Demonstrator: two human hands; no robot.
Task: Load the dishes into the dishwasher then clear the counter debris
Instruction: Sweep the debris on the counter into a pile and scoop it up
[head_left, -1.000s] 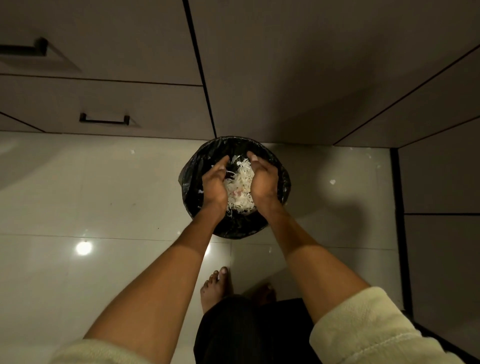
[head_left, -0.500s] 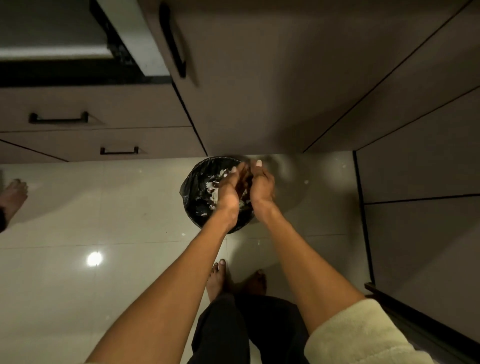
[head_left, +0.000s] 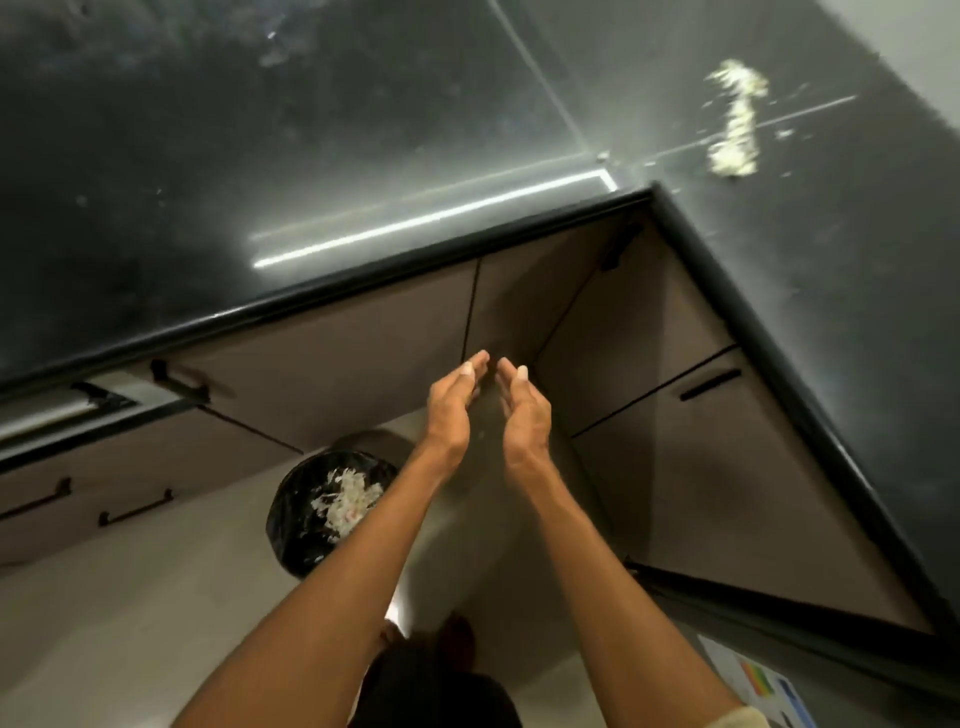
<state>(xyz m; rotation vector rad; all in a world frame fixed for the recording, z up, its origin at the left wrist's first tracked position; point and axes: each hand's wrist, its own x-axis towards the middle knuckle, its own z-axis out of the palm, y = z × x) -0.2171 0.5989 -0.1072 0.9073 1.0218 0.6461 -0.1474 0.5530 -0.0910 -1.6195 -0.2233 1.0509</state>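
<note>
Debris lies in a pale streak on the black counter, upper right of the frame. Mid-frame, left hand and right hand face each other, fingers straight, holding nothing. Lower left, the bin holds white scraps.

Both bare forearms reach forward and up from the bottom of the view, running nearly parallel and converging slightly toward the wrists. The left hand and the right hand are raised side by side, palms turned toward each other, a narrow gap between them. Their fingers are extended and only slightly bent, the fingertips leaning inward and nearly meeting. Neither hand holds anything. A pale sleeve cuff shows at the right elbow.
</note>
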